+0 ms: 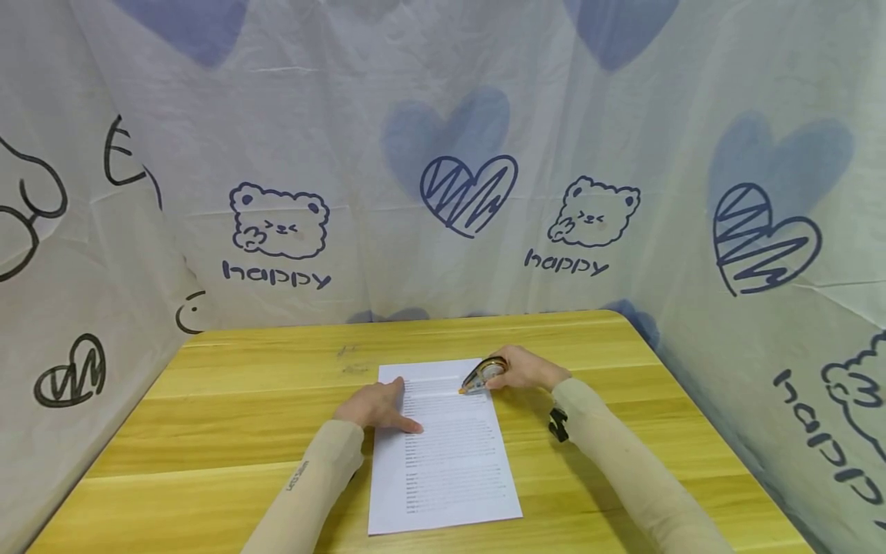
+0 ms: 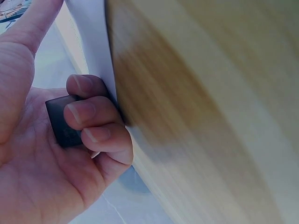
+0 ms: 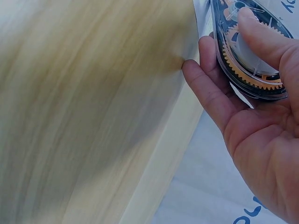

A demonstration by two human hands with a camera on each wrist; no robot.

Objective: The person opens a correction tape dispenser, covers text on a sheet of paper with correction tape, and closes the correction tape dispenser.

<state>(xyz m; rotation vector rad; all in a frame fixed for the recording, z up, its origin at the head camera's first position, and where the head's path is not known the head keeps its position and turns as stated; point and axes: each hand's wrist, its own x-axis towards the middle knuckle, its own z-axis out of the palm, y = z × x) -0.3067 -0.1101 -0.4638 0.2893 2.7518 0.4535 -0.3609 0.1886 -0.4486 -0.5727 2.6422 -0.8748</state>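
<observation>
A printed sheet of paper (image 1: 450,454) lies in the middle of a wooden table (image 1: 242,400). My left hand (image 1: 377,406) rests on the sheet's left edge with the index finger stretched out over the text. In the left wrist view its other fingers (image 2: 93,126) curl round a small dark block (image 2: 60,123), next to the paper's edge (image 2: 88,32). My right hand (image 1: 526,369) grips a clear correction tape dispenser (image 1: 482,375) with orange gears, its tip touching the upper lines of the sheet. The right wrist view shows the thumb (image 3: 266,37) pressed on the dispenser (image 3: 245,56).
A white cloth (image 1: 443,192) printed with hearts, bears and "happy" walls the table at the back and both sides. Bare wood (image 3: 84,116) spreads on either side of the sheet. A black strap (image 1: 557,425) sits on my right wrist.
</observation>
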